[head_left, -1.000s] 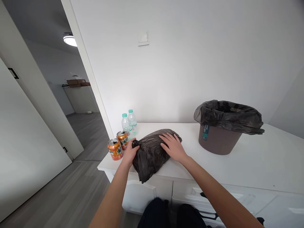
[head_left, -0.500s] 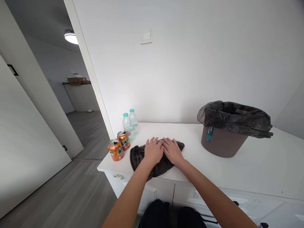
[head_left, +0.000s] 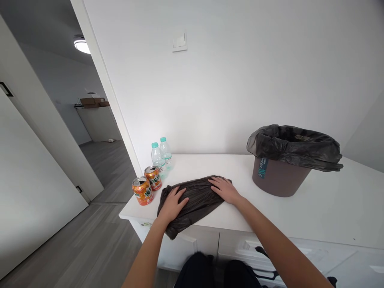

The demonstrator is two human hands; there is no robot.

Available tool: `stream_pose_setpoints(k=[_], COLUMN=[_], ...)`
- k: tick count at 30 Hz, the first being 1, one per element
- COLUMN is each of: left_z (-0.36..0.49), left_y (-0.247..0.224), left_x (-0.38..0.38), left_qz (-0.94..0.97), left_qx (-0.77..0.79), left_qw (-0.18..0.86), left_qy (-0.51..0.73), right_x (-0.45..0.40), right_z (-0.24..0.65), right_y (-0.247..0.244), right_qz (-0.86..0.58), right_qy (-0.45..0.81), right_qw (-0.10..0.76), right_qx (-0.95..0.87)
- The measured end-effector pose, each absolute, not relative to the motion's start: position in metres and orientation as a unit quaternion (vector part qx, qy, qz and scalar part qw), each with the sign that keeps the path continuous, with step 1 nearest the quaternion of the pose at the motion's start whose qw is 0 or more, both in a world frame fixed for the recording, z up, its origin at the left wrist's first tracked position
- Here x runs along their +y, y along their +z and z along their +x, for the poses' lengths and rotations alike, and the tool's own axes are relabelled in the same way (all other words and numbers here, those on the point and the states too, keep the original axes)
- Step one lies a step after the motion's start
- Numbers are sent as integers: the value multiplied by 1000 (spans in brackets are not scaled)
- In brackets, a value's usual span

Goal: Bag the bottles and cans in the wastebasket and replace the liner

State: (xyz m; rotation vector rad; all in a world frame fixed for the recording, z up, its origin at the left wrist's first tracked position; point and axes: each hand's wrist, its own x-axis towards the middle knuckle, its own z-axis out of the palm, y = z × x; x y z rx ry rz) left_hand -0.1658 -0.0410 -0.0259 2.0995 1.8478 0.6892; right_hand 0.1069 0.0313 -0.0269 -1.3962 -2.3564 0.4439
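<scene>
A black plastic garbage bag (head_left: pixel 198 196) lies spread fairly flat on the white countertop, its near left corner hanging over the front edge. My left hand (head_left: pixel 171 206) rests on the bag's left part, fingers spread. On its right end lies my right hand (head_left: pixel 223 189), also flat with the fingers apart. Just left of the bag stand two orange drink cans, a nearer can (head_left: pixel 143 191) and a farther can (head_left: pixel 153 178), both with opened tops. Behind them are two clear bottles with teal caps, a left bottle (head_left: pixel 158 158) and a right bottle (head_left: pixel 165 152).
A brown trash bin (head_left: pixel 282 178) lined with a black bag (head_left: pixel 300 150) stands on the right of the white countertop (head_left: pixel 324 208). Behind is a white wall with a light switch (head_left: pixel 179 42). A doorway opens on the left; cabinet doors and dark handles are below.
My hands have moved apart, the left toward the lower left and the right slightly to the right. The bag between them is now flatter and more stretched out. The view has shifted slightly.
</scene>
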Motion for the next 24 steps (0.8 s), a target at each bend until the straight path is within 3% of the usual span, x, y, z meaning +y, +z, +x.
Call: stream_pose_setpoints(k=[3, 6, 9, 15, 20, 24], left_z=[-161, -145, -129, -101, -89, -117], left_y=[-1, 18, 26, 15, 9, 23], left_x=[-55, -67, -75, -69, -59, -62], left_qz=[722, 716, 750, 782, 789, 719], left_qx=[618, 626, 623, 619, 592, 618], left_qw=[126, 77, 45, 53, -4, 10], left_qy=[285, 300, 220, 59, 162, 317], right_x=[37, 41, 44, 52, 56, 34], right_z=[119, 125, 127, 148, 158, 97], right_y=[-31, -35, -37, -17, 32, 58], right_qz=[-511, -627, -686, -654, -596, -495], right_qy=[146, 120, 143, 200, 192, 159], right_qw=[275, 307, 290, 303, 368, 408], right_qx=[-801, -706, -652, -663, -687, -750])
